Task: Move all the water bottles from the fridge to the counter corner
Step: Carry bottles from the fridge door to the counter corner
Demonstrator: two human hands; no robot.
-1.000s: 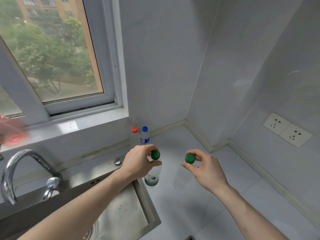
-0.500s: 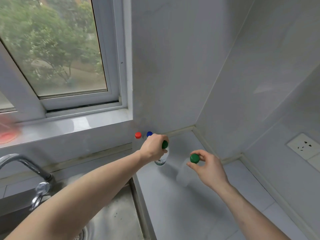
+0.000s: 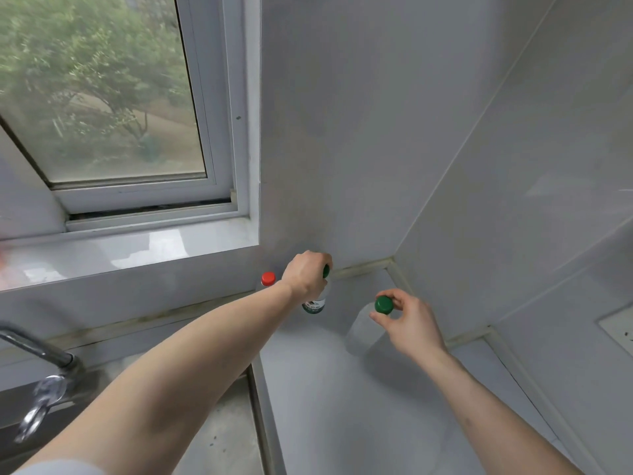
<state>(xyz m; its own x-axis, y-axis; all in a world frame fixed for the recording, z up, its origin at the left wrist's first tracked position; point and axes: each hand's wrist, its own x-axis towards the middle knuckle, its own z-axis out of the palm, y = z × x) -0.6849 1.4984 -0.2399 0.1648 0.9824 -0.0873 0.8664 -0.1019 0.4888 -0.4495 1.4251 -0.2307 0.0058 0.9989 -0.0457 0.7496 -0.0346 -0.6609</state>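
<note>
My left hand [image 3: 306, 275] grips the neck of a clear green-capped water bottle [image 3: 315, 305], held close to the back wall above the grey counter [image 3: 329, 399]. My right hand [image 3: 409, 318] pinches the green cap of a second clear bottle [image 3: 363, 332], upright near the counter corner. A red-capped bottle [image 3: 268, 279] stands against the wall just left of my left hand. The blue-capped bottle seen before is hidden behind my left hand.
A steel sink [image 3: 219, 437] lies left of the counter, with a chrome tap [image 3: 41, 375] at the far left. The window sill [image 3: 130, 248] runs above the sink. A wall socket [image 3: 618, 329] sits at the right edge.
Both hands have carried their green-capped bottles farther back toward the corner. My left hand now covers the blue-capped bottle by the wall.
</note>
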